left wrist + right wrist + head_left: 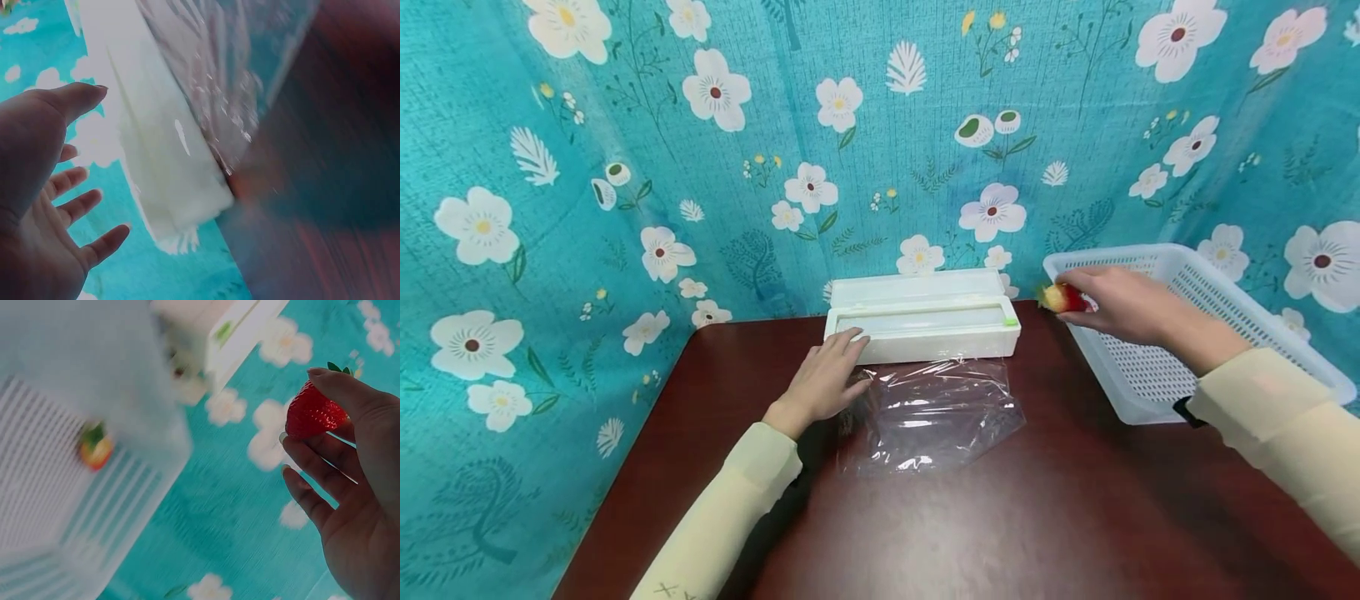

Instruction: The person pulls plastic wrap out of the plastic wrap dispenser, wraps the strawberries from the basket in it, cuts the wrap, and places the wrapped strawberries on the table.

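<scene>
My right hand pinches a red strawberry between thumb and fingers, above the back left corner of a white plastic basket. Its green leaves poke out past the thumb in the right wrist view. My left hand, fingers spread, is at the left end of a white cling film box and grips nothing. The box's lid stands raised at the back. From its front, a sheet of clear cling film spreads crinkled over the table.
Another strawberry appears blurred at the basket in the right wrist view. The dark red-brown table ends at the back and left against a teal flowered cloth. A green slider sits at the box's right end.
</scene>
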